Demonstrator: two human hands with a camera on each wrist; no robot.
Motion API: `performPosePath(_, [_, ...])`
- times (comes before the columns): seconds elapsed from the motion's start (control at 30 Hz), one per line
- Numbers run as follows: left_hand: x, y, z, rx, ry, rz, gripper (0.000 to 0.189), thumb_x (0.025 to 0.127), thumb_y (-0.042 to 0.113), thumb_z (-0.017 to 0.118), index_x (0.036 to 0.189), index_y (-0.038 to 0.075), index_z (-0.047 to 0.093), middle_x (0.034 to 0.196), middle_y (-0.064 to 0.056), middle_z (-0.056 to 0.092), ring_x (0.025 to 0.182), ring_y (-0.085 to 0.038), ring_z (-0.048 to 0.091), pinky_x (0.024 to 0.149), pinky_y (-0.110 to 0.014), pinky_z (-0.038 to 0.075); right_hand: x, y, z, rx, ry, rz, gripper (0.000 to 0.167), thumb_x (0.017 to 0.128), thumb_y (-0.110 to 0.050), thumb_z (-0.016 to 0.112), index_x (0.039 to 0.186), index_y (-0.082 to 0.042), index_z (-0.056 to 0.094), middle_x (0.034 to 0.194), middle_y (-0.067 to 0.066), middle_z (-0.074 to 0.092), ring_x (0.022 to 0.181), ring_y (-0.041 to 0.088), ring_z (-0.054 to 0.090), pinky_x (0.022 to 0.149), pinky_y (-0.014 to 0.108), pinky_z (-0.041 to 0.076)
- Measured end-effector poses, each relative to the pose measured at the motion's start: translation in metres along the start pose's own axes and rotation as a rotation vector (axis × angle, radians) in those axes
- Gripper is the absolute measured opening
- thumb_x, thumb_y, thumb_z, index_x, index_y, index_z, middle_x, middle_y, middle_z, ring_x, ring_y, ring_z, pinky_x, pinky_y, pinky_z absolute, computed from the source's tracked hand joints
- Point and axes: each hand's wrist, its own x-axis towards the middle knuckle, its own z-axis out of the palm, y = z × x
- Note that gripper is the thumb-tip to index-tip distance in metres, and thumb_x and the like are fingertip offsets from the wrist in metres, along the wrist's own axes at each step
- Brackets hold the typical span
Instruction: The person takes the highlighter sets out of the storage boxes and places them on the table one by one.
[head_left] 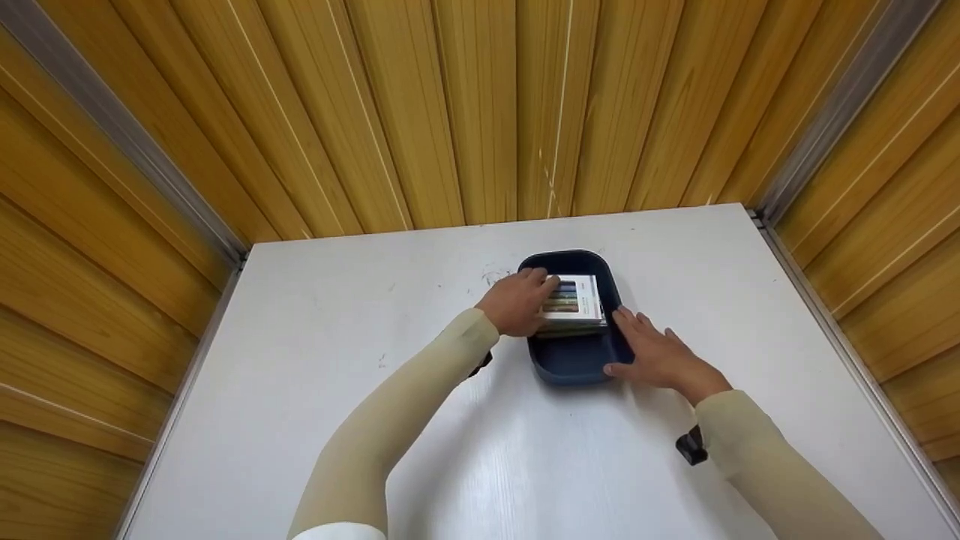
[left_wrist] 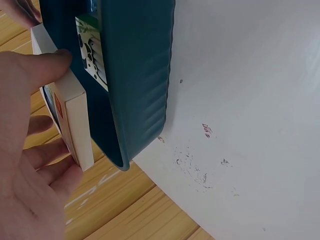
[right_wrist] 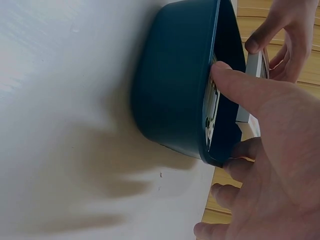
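Note:
My left hand (head_left: 516, 301) grips a flat white box (head_left: 589, 300) with a window showing several coloured sticks. In the left wrist view, the thumb lies on one face of the white box (left_wrist: 80, 135) and fingers curl round the other. The box is over a dark blue plastic basket (head_left: 574, 379), near its middle. A second box (left_wrist: 92, 50), with a panda picture and a green edge, sits inside, partly hidden. My right hand (head_left: 660, 356) is spread at the basket's right side, with fingertips and thumb right at the rim.
The basket stands on a white table (head_left: 337, 322) with small dark marks, several just beyond its left side. Yellow wood-grain panels (head_left: 480, 112) rise behind the table and on both sides, with grey metal strips (head_left: 832, 97) at the corners.

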Motion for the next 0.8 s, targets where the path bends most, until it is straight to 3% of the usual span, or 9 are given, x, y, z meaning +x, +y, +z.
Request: performPosePath(0.8, [-0.018,-0.024,-0.002,-0.009,0.007,-0.05,0.068,0.09,0.043,0.064,0.146,0.018,0.035,0.142,-0.006,0.045,0.13,-0.021,0.048,0.107,-0.036,0.045,0.003,-0.001,0.001,-0.029,0.012,0.007,0.098,0.087,-0.047,0.066,0.156,-0.008,0.01,0.163,0.016,0.003,0.147,0.046,0.005,0.112,0.07,0.006])
